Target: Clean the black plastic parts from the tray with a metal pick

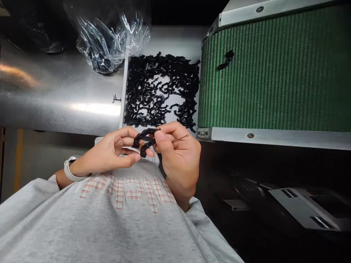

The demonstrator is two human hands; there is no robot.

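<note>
Close to my chest, my left hand point(120, 148) and my right hand point(178, 149) meet over two small black angled parts. The upper bent black part point(142, 134) spans from the left fingers to the right fingertips. Just under it, a second bent black part point(145, 146) is held between the left thumb and fingers, its other end at the right thumb. A thin metal rod point(182, 138) with a small tip sticks out of the right hand toward the right. Behind the hands, a pile of similar black parts point(139, 91) lies spread on a pale surface.
A green ribbed conveyor belt point(268, 73) runs off to the right between metal rails, with a single black part point(226, 60) on it. Left of the pile stand a white divider strip point(124, 87) and a clear plastic bag point(105, 47) on the steel table point(55, 91).
</note>
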